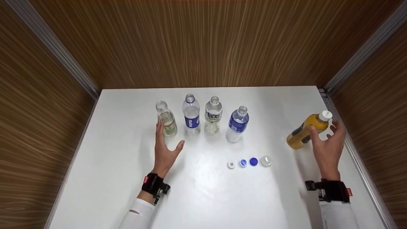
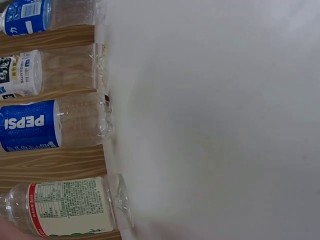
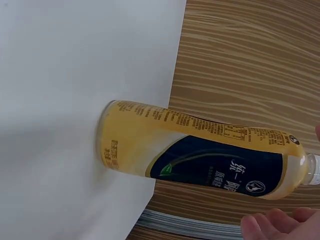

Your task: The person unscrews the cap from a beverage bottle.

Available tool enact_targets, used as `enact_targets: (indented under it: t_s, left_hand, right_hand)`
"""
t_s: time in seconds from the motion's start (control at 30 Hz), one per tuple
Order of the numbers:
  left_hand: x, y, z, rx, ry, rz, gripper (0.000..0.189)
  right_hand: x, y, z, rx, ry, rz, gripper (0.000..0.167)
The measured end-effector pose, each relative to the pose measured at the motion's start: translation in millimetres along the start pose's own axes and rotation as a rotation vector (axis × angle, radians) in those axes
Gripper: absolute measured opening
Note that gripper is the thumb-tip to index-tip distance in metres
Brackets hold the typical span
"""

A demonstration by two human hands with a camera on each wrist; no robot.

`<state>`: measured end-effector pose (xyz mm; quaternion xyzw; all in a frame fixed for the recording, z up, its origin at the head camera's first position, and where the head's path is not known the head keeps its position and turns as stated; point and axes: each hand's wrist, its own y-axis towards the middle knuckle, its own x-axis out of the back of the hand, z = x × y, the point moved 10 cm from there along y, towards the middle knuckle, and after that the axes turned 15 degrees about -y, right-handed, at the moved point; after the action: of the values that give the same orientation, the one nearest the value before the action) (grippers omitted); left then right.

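My left hand (image 1: 164, 156) is beside the leftmost uncapped bottle (image 1: 168, 122), fingers straight and thumb spread wide; its fingertips overlap the bottle's side in the head view. That bottle carries a pale label with a red stripe (image 2: 70, 207) in the left wrist view. At the far right stands a capped yellow bottle (image 1: 306, 130) with a dark blue label panel (image 3: 220, 167). My right hand (image 1: 329, 149) is around its upper part, thumb on one side and loosely bent fingers on the other. In the right wrist view, a gap shows between those fingers (image 3: 280, 225) and the bottle.
A Pepsi bottle (image 1: 191, 114), a clear bottle with a black-and-white label (image 1: 213, 116) and a blue-labelled bottle (image 1: 237, 124) stand uncapped in a row. In front lie a white cap (image 1: 231, 164), striped cap (image 1: 243, 163), blue cap (image 1: 253, 161) and larger clear-white cap (image 1: 266, 161). Wood-grain panels (image 1: 210, 44) surround the white table (image 1: 203, 197).
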<state>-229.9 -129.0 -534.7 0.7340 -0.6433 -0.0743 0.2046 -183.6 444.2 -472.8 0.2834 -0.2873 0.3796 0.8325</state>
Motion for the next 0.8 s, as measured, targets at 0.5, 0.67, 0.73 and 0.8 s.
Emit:
enact_targets:
  t_s: [0.5,0.67,0.73,0.8]
  left_hand:
    - [-1.9,-4.7,5.1,-0.004,0.035,0.003,0.095]
    - [-1.3,-5.7,-2.6,-0.066,0.037,-0.018,0.091]
    - [-1.6,-5.7,-6.6,-0.098,0.037,-0.027,0.088]
    - [-2.8,-5.5,-10.7,-0.129,0.035,-0.029,0.087]
  right_hand:
    - [-20.6,7.2,-4.7,-0.062,0.019,0.073,0.078]
    - [-14.2,4.3,-2.0,-0.071,0.004,0.062,0.077]
    - [-9.9,2.1,2.5,-0.056,0.012,0.043,0.076]
    - [-4.7,-0.4,9.1,-0.028,0.032,0.017,0.074]
